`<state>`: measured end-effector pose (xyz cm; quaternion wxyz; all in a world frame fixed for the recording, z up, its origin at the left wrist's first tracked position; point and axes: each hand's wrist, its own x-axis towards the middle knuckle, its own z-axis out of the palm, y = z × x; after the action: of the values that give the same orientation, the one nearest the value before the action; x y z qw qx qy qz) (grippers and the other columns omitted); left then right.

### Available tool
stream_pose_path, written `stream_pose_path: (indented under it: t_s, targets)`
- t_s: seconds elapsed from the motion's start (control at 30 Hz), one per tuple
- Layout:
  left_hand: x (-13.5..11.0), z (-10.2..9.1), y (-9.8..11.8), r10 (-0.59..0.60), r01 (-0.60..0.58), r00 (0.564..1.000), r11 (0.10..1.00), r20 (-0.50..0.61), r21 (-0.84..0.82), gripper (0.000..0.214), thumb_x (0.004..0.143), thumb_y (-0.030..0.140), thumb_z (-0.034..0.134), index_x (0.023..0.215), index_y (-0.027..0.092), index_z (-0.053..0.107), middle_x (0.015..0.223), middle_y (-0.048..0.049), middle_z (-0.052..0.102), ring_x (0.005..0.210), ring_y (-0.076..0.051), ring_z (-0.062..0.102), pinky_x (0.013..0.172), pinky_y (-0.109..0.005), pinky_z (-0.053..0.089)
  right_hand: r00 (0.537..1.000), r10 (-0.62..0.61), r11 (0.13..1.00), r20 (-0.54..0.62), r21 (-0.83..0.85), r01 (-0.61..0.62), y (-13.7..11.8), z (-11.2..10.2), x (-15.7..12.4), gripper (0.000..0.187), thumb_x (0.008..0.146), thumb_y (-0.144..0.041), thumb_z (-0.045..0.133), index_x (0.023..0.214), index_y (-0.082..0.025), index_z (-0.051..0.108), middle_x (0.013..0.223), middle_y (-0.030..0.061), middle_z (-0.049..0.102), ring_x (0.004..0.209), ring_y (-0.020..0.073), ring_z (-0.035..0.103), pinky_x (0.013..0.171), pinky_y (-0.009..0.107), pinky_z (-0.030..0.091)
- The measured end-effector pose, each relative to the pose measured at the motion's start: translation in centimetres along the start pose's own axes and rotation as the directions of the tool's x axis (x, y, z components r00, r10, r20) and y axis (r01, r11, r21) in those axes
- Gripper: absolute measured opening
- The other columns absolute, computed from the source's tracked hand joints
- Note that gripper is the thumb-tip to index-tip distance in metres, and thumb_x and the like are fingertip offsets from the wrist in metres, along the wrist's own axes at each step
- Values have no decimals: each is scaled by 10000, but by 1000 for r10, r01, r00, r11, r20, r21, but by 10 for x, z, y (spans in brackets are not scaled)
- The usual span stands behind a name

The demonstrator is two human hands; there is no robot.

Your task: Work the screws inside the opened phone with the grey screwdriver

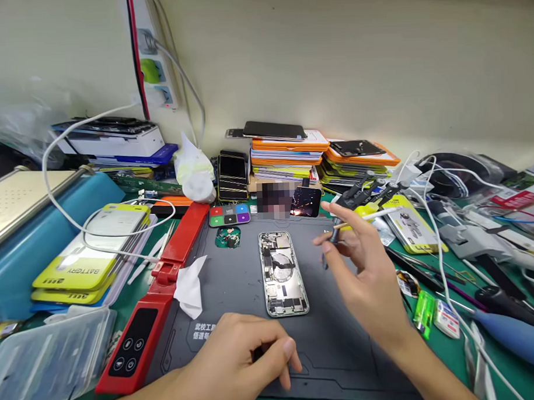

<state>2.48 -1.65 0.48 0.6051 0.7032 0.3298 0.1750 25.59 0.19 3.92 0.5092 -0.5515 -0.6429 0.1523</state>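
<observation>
An opened phone (pixel 283 275) lies on the grey mat, its inner parts and a round coil area bare. My right hand (pixel 361 267) is raised to the right of the phone, apart from it. Its thumb and fingers pinch a small dark tool (pixel 334 230), partly covered and too blurred to name exactly. A thin white stick (pixel 381 214) shows just behind the index finger; I cannot tell whether the hand holds it. My left hand (pixel 250 355) rests on the near part of the mat, below the phone. Its fingers are curled in, with no object visible in them.
Left of the mat is a red folding lamp (pixel 142 327) beside a white tissue (pixel 192 287) and yellow battery packs (pixel 91 247). A lit phone screen (pixel 305 202) stands at the back. Cables, tweezers, a blue-handled tool (pixel 512 337) and a green lighter (pixel 424 314) crowd the right.
</observation>
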Motion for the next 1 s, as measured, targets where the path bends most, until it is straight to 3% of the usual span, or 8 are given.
stream_pose_path:
  t_s: [0.1,0.2,0.37,0.47,0.57,0.7,0.87,1.0]
  targets:
    - [1,1,0,-8,7,1000,1000,11,22,405,1101,371,511,931,193,833,788,-23,833,696,-168,707,625,-230,444,987,119,986,112,-134,-104,8,-17,6,508,1068,-244,553,1555,-389,542,1334,49,714,928,206,741,839,389,635]
    - [2,1,-2,-3,3,1000,999,6,38,407,1101,362,506,911,197,827,801,-20,838,697,-165,707,632,-229,446,950,225,962,218,-204,-181,19,-18,3,554,1036,-248,519,1581,-350,513,1050,43,760,949,238,762,878,410,625]
    - [3,2,-6,36,-36,999,999,18,31,427,1098,391,497,928,180,827,782,-43,840,685,-174,710,680,-224,498,920,293,936,259,-276,-220,26,-7,-7,616,1011,-261,526,1617,-357,473,1306,79,766,987,255,790,918,452,635]
    - [5,3,-8,49,-50,998,998,29,44,470,1104,430,479,936,166,829,774,-67,838,682,-184,723,664,-227,495,937,271,943,219,-254,-213,24,-6,-8,613,1040,-307,560,1641,-334,444,1375,101,749,854,223,801,859,432,673]
    - [6,4,-10,71,-73,997,995,41,62,493,1112,447,467,946,158,830,771,-82,836,675,-187,734,633,-224,478,972,183,967,150,-204,-151,16,-14,-5,537,1075,-374,588,1600,-287,514,1291,106,784,1020,253,821,893,421,697]
    - [8,3,-12,105,-108,994,991,34,79,505,1124,466,457,939,172,825,760,-76,833,680,-181,747,637,-214,483,991,117,976,57,-193,-104,0,-33,-11,297,1098,-458,598,1300,-298,747,1135,54,828,929,224,838,771,305,714]
    - [4,2,-16,151,-164,985,972,86,171,444,1145,389,443,938,214,795,793,-18,833,753,-149,758,766,-180,510,991,31,963,-133,-263,-65,-7,-66,-63,233,1110,-363,578,1096,-303,802,1023,12,842,791,173,827,682,198,687]
    - [-5,4,-23,201,-222,973,950,115,219,439,1161,446,422,934,265,751,806,33,799,764,-129,736,764,-162,499,963,98,917,-251,-353,-185,-7,-106,-121,246,1101,-356,581,1032,-304,812,1003,22,844,787,200,826,649,237,699]
